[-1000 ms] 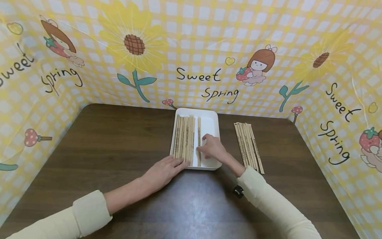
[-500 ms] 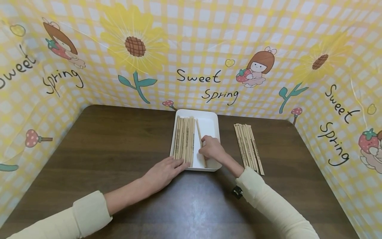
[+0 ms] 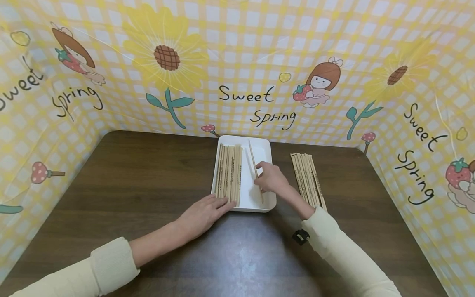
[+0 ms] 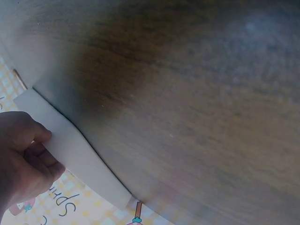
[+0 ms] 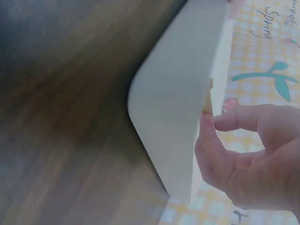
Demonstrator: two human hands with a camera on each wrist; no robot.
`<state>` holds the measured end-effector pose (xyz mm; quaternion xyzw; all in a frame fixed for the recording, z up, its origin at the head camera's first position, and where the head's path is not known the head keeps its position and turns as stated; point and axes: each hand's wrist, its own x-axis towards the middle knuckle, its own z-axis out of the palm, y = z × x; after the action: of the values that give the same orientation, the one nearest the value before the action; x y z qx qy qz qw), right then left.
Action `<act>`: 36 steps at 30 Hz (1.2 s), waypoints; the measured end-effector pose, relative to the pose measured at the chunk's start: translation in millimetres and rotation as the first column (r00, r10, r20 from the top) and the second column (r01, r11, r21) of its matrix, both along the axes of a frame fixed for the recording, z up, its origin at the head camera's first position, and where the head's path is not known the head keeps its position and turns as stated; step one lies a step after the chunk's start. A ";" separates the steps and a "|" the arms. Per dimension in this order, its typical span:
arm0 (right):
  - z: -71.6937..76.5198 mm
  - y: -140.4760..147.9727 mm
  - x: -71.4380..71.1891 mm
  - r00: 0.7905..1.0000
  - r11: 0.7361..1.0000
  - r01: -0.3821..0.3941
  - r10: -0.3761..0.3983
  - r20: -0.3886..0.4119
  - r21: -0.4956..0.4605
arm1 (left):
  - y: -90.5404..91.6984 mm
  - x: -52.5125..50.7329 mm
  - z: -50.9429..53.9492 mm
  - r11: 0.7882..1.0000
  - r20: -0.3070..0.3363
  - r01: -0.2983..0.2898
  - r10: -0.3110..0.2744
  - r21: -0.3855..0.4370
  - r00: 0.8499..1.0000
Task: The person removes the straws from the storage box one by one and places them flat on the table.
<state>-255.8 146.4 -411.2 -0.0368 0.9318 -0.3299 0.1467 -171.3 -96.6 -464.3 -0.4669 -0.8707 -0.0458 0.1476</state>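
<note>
A white tray [image 3: 246, 209] holds a row of several thin paper-wrapped sticks [image 3: 229, 171] along its left side. My left hand [image 3: 200, 215] rests at the tray's near left corner, its fingertips over the near ends of the row. In the left wrist view the left hand [image 4: 23, 157] is at the tray's side wall [image 4: 79, 150]. My right hand [image 3: 272, 179] pinches a single stick [image 3: 252, 153] between thumb and finger above the tray's right part, slightly tilted. The right wrist view shows the right hand [image 5: 255, 154] with the end of that stick [image 5: 207, 101] at its fingertips.
A second group of wrapped sticks [image 3: 306, 177] lies on the brown table [image 3: 156, 165] to the right of the tray, partly behind the right forearm. Yellow checked cloth [image 3: 237, 53] stands around the table's back and sides.
The right hand has picked up the single stick and moved right with it, away from the row. The left hand has stayed at the tray's near left corner.
</note>
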 end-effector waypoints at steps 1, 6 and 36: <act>2.2 2.8 0.1 1.000 1.000 -0.001 0.001 -0.007 0.002 | 0.2 -0.1 0.2 1.000 0.005 0.002 -0.002 0.001 1.000; 14.2 19.2 1.2 0.997 1.000 0.003 -0.002 -0.072 0.012 | -0.1 0.1 1.6 1.000 0.019 0.001 -0.001 -0.002 1.000; 8.3 122.8 17.0 0.996 0.985 0.059 -0.046 -0.081 0.163 | 0.3 -0.7 2.0 1.000 0.043 0.002 -0.002 -0.005 0.999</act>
<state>-238.8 269.2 -403.0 -0.0125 0.9616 -0.2534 0.1047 -172.0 -96.4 -462.3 -0.4671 -0.8733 -0.0535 0.1276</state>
